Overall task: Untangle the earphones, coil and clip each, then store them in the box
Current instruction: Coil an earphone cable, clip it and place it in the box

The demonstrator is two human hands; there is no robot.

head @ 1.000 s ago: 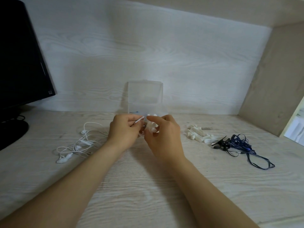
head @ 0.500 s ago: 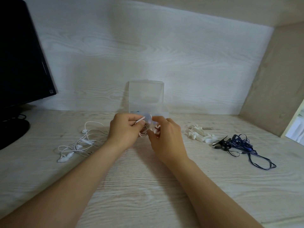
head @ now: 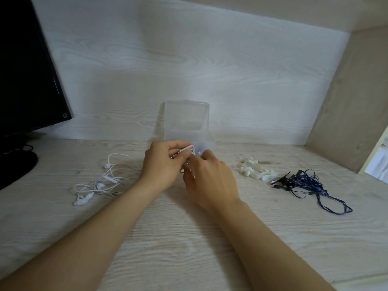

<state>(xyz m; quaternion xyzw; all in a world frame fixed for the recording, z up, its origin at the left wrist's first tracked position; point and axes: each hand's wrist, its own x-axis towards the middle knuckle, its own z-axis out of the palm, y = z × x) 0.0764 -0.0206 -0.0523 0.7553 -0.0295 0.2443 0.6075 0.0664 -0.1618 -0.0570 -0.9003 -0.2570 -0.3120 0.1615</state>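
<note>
Head camera, and right at centre it's the pale pinkish-white earphone cable [head: 185, 149], held up off the desk just in front of the clear plastic box [head: 186, 120]. The one straight stretch on show runs on a slant, upper end toward the box, lower end dipping toward the left palm; the rest is bunched between the fingers and too hidden to read. The left hand [head: 161, 164] pinches that stretch between thumb and forefinger. The right hand [head: 210, 179] is tucked in against it, fingers curled onto the bundled cable, knuckles toward the camera, the two hands touching. The box stands at the back wall with its lid up, something bluish showing through its low front. Out to the left, a loose tangle of white earphones [head: 105, 179] sprawls on the pale wood-grain desk [head: 189, 248]. To the right, a small heap of white plastic clips [head: 256, 171], and just beyond it the dark blue earphones [head: 308, 183] in a knot, one loop trailing toward the near edge. Far left, a black monitor [head: 27, 70] on its stand
</note>
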